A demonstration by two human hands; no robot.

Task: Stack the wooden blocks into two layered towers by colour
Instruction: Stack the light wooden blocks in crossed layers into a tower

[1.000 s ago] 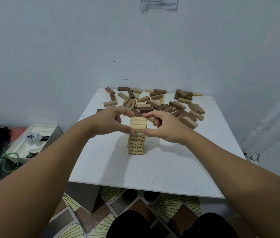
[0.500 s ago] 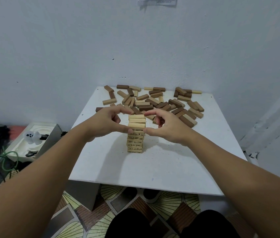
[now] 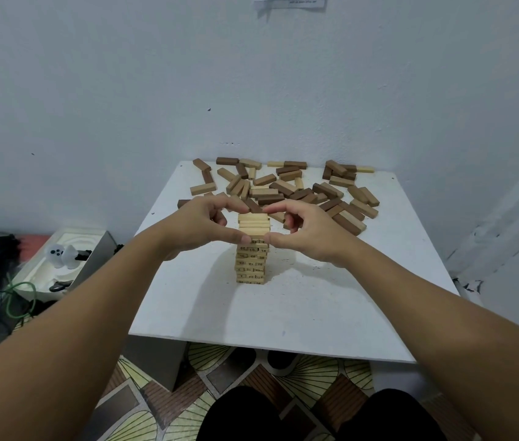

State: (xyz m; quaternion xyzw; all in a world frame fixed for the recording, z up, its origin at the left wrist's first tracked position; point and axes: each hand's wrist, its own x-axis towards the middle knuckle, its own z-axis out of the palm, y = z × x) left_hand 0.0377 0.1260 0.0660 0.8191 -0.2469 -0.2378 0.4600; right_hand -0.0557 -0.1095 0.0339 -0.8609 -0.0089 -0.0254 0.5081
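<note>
While we square up the top layer of the pale tower [image 3: 251,259], our left hand [image 3: 202,222] and right hand [image 3: 307,232] close in on it from either side, thumbs and forefingers curled round the top blocks [image 3: 254,223] and pinching them together. The tower stands on the white table [image 3: 299,313] directly between our two hands, its lower layers below our thumbs. We judge the pale tower still unfinished and the dark one not begun: beyond our fingertips the loose blocks [image 3: 286,186] lie scattered, pale and dark mixed. The next move calls for letting go gently so nothing shifts, then reaching past the tower for another pale block. Off to the outside of our left forearm, on the floor, a white tray [image 3: 60,249] holds a small white figure with dark dots [image 3: 56,253]
</note>
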